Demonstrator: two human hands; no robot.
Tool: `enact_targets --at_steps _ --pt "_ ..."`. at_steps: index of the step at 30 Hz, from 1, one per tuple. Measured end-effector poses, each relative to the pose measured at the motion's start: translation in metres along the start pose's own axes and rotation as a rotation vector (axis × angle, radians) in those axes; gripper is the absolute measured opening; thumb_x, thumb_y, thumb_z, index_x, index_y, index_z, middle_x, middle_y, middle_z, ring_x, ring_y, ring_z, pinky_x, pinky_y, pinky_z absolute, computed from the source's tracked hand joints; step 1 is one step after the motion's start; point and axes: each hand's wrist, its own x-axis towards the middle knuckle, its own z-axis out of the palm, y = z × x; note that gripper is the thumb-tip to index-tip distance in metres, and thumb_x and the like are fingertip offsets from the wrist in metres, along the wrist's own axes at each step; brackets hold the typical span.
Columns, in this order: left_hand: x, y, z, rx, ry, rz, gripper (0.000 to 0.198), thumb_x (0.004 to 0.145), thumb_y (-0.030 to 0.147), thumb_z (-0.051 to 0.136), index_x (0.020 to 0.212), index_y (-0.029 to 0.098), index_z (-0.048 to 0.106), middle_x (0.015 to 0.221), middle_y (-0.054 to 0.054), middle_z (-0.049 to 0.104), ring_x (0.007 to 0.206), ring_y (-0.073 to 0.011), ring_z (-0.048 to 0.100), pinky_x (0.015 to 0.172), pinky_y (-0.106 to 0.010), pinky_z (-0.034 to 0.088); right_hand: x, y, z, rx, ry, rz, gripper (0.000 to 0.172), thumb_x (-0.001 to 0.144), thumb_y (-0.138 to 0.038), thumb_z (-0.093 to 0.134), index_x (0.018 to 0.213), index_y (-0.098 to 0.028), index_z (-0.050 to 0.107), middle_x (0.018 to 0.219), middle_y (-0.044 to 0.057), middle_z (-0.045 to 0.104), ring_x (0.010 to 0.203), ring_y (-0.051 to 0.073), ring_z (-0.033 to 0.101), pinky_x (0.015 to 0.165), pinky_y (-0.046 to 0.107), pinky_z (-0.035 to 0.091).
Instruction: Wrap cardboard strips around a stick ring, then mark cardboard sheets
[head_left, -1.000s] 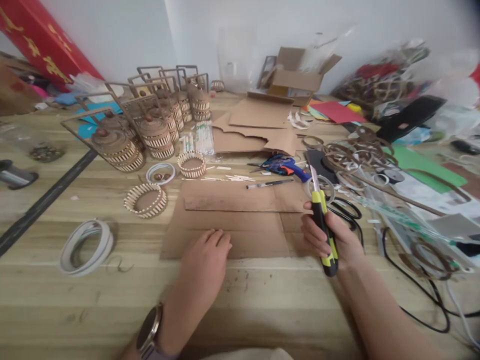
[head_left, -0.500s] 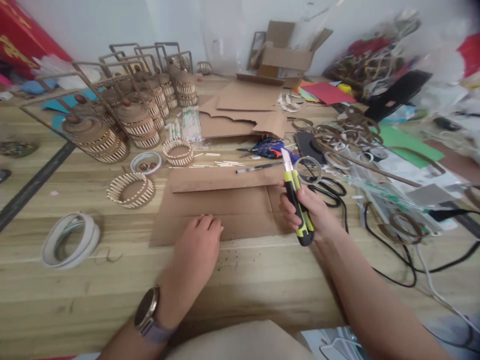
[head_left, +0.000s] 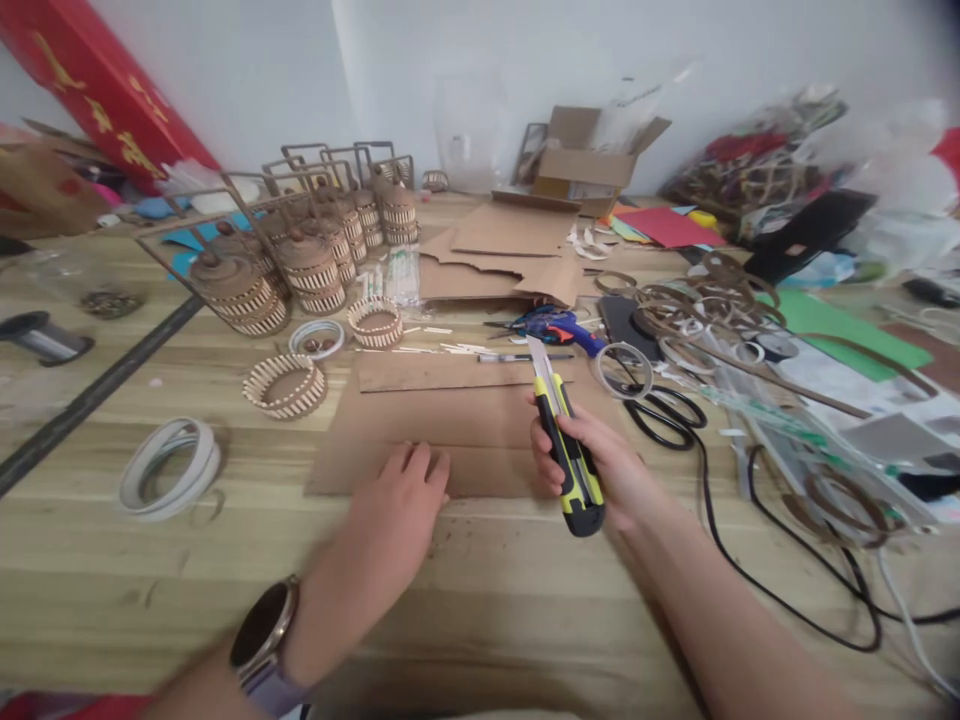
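Observation:
A brown cardboard sheet (head_left: 450, 425) lies flat on the wooden table (head_left: 225, 560) in front of me. My left hand (head_left: 394, 505) rests palm down on its near edge, fingers stretched out flat. My right hand (head_left: 592, 465) is closed round a yellow and black utility knife (head_left: 564, 440). The blade is out and points away from me, above the right part of the sheet. A narrower cardboard strip (head_left: 442, 372) lies along the sheet's far edge.
Slatted wooden rings (head_left: 285, 385) and lidded craft baskets (head_left: 307, 265) stand at the left. A tape roll (head_left: 169, 468) lies near left. Black scissors (head_left: 664, 410), a glue gun (head_left: 559, 328), cables and cardboard rings crowd the right. More cardboard and an open box (head_left: 592, 165) are behind.
My right hand has carried the knife leftward, from the sheet's right edge to over the sheet. My left hand stays pressed on the near edge. The camera view has shifted.

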Motion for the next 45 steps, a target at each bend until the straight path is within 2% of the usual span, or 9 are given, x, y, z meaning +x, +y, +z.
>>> enact_targets --at_steps 3,6,12,17,25,31,35,39,45 --pt "0.003 -0.009 -0.004 -0.027 -0.013 0.038 0.027 0.096 0.014 0.055 0.120 0.015 0.067 0.121 -0.014 0.067 0.108 -0.0322 0.065 0.085 -0.048 0.059 -0.003 -0.003 0.004 0.009 -0.002 0.015 0.050 0.074 -0.039 0.074 0.116 -0.023 0.054 0.068 -0.008 0.060 0.045 0.009 0.051 0.041 0.021 0.042" --pt "0.011 -0.020 -0.002 -0.055 0.085 0.069 0.023 0.098 0.015 0.052 0.111 0.016 0.071 0.119 -0.014 0.068 0.104 -0.0311 0.067 0.086 -0.049 0.059 -0.005 -0.006 0.005 -0.009 0.009 0.051 0.047 0.074 -0.036 0.072 0.114 -0.023 0.051 0.067 -0.008 0.060 0.045 0.009 0.050 0.041 0.021 0.041" --pt "0.048 -0.049 0.015 -0.078 0.367 0.108 0.035 0.100 0.019 0.048 0.130 0.008 0.061 0.138 -0.021 0.057 0.129 -0.0364 0.052 0.105 -0.052 0.049 -0.006 -0.012 0.002 -0.140 -0.028 0.222 0.041 0.072 -0.032 0.070 0.105 -0.024 0.047 0.069 -0.006 0.062 0.047 0.010 0.051 0.042 0.023 0.041" --pt "0.076 -0.057 0.031 -0.094 0.344 0.062 0.042 0.101 0.025 0.047 0.137 0.007 0.055 0.144 -0.023 0.051 0.139 -0.0395 0.042 0.112 -0.057 0.040 -0.009 -0.013 0.000 -0.178 -0.056 0.364 0.041 0.067 -0.024 0.066 0.103 -0.024 0.046 0.069 -0.006 0.059 0.049 0.009 0.049 0.044 0.022 0.042" --pt "0.091 -0.047 0.023 -0.089 0.279 0.074 0.047 0.102 0.032 0.047 0.141 0.007 0.052 0.154 -0.026 0.039 0.147 -0.0427 0.028 0.117 -0.061 0.029 -0.013 -0.017 -0.002 -0.336 -0.141 0.423 0.035 0.067 -0.020 0.061 0.099 -0.023 0.047 0.075 -0.006 0.054 0.054 0.008 0.049 0.051 0.023 0.041" --pt "0.095 -0.045 0.035 -0.105 0.292 0.063 0.057 0.103 0.044 0.044 0.144 0.006 0.048 0.156 -0.026 0.036 0.149 -0.0407 0.025 0.120 -0.060 0.023 -0.002 -0.033 -0.003 -0.835 -0.407 0.329 0.039 0.075 -0.028 0.062 0.111 -0.021 0.050 0.083 -0.003 0.053 0.065 0.012 0.051 0.059 0.026 0.044" --pt "0.093 -0.042 0.039 -0.101 0.363 0.062 0.055 0.102 0.043 0.046 0.143 0.006 0.050 0.157 -0.026 0.035 0.149 -0.0406 0.025 0.119 -0.060 0.024 0.009 -0.042 0.003 -1.340 -0.416 0.224 0.029 0.095 -0.044 0.043 0.106 -0.020 0.052 0.070 -0.001 0.057 0.057 0.015 0.055 0.055 0.029 0.042" --pt "0.092 -0.040 0.040 -0.111 0.428 0.078 0.051 0.101 0.040 0.048 0.139 0.006 0.052 0.156 -0.027 0.036 0.148 -0.0402 0.027 0.118 -0.060 0.025 0.019 -0.038 0.021 -1.789 -0.526 -0.023 0.017 0.097 -0.030 0.043 0.096 -0.019 0.056 0.086 0.009 0.069 0.076 0.023 0.066 0.062 0.031 0.043" --pt "0.092 -0.040 0.038 -0.157 0.453 0.091 0.044 0.099 0.038 0.052 0.128 0.006 0.059 0.153 -0.028 0.039 0.148 -0.0403 0.028 0.118 -0.059 0.027 0.024 -0.018 0.053 -2.084 -0.634 0.000 0.017 0.100 -0.028 0.048 0.104 -0.019 0.062 0.093 0.009 0.077 0.084 0.027 0.073 0.056 0.030 0.041"
